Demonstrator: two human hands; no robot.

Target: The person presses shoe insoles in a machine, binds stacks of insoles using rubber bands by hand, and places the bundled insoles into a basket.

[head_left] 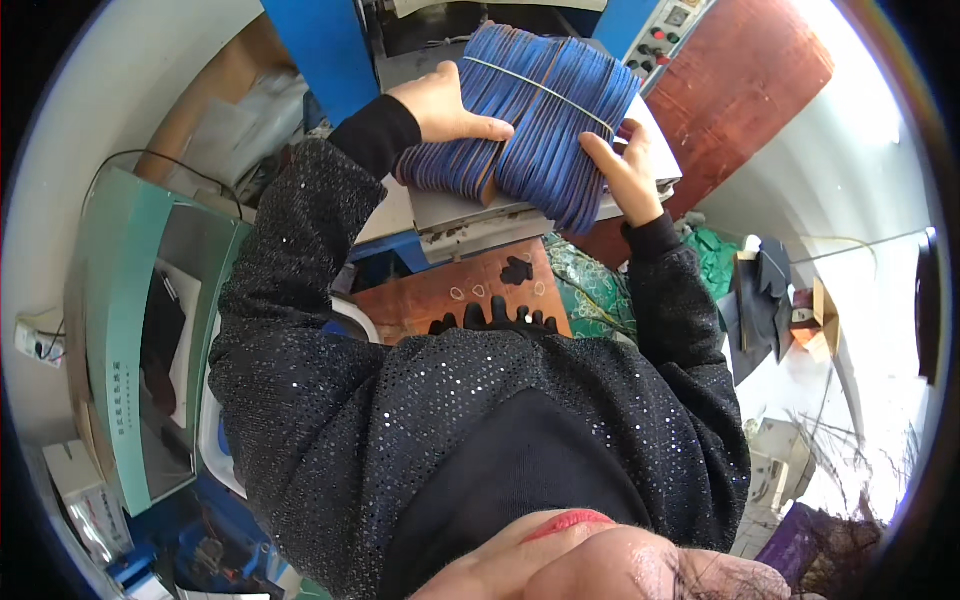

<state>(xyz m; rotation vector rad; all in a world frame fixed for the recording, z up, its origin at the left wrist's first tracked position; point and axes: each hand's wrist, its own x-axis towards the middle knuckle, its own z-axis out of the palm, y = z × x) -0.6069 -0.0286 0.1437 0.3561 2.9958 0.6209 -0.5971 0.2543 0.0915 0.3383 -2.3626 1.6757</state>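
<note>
A thick bundle of thin blue pieces [560,110] with some brown edges lies on a pale machine bed [480,222]. The pieces are packed side by side in two rows, and a light-coloured band [535,84] runs across them. My left hand [442,108] grips the bundle's left side, thumb reaching over the front toward the gap between the rows. On the opposite side my right hand [630,172] holds it, thumb on the face and fingers partly hidden behind the right edge. What the pieces are cut for, I cannot tell.
Blue machine uprights [322,50] flank the bed, with a panel of knobs [655,40] at the upper right. A reddish-brown board [745,85] stands beyond it. At left is a green cabinet [125,330]; green plastic [708,262] and dark sheets [760,300] lie at right.
</note>
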